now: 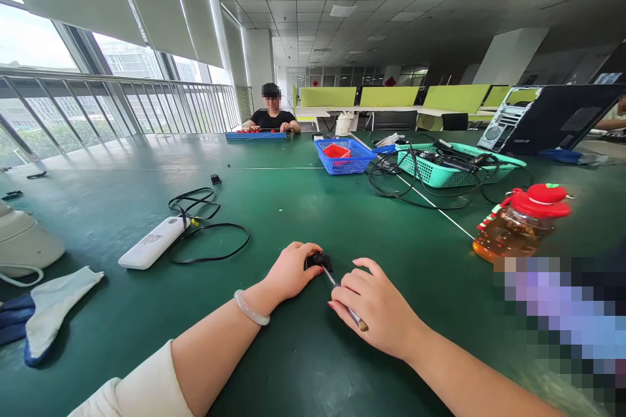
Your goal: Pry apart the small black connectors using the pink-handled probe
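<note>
My left hand (293,268) is closed around a small black block-shaped part (317,262) on the green table, pinning it between thumb and fingers. My right hand (374,303) grips a slim tool (330,276) with a thin metallic shaft, which resembles a small brush. Its tan, bristle-like end (362,324) points back toward me, while the narrow end touches or nearly touches the black part. My right index finger is raised off the shaft. Fine detail on the black part is too small to make out.
A white power strip (155,244) with a black cable lies left, beyond a glove (59,306). Blue (345,166) and teal (435,172) baskets stand farther off, cables spilling out. At right is a red-lidded jar (523,224). Another person (272,118) sits across the table.
</note>
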A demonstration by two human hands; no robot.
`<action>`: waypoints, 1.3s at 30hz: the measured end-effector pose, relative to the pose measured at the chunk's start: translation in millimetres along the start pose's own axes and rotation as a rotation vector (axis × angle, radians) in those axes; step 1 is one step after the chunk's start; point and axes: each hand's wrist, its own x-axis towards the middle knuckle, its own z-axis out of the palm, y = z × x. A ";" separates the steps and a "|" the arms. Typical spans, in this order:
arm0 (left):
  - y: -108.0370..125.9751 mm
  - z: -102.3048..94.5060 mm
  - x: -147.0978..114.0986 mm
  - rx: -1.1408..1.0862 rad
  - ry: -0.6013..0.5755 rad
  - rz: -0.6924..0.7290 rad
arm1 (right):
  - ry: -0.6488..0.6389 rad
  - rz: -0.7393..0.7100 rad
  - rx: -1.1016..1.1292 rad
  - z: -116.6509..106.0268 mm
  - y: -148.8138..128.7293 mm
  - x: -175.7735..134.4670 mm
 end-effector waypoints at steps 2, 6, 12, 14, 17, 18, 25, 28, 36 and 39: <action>0.0 0.0 -0.2 0.002 0.003 0.009 | 0.018 -0.005 -0.006 0.6 0.1 0.1; -0.1 -0.4 -0.9 0.005 0.006 0.017 | 0.024 -0.007 -0.011 0.8 -0.2 0.3; 0.9 -0.7 -1.5 0.001 0.008 0.010 | 0.038 0.002 -0.014 -0.2 0.2 -0.3; 1.8 -0.9 -1.6 0.007 0.009 0.009 | 0.040 0.006 -0.009 -0.3 0.5 -0.6; 2.7 -1.2 -1.7 0.010 0.008 0.009 | 0.052 0.017 0.007 -0.2 1.1 -0.5; 2.8 -1.3 -1.8 0.010 0.005 0.010 | 0.058 0.022 0.014 -0.1 1.4 -0.4; 1.8 -1.1 -1.7 0.016 0.006 0.009 | 0.105 0.068 0.044 0.0 5.4 0.8; -0.2 0.1 -1.2 0.018 0.002 0.013 | 0.131 0.146 0.131 -0.7 8.6 1.1; -3.6 1.8 -0.2 0.046 -0.006 0.008 | 0.213 0.734 0.769 9.1 28.7 -0.7; -2.1 0.9 -0.7 0.047 -0.011 0.005 | 0.220 0.866 0.924 14.1 34.5 -0.1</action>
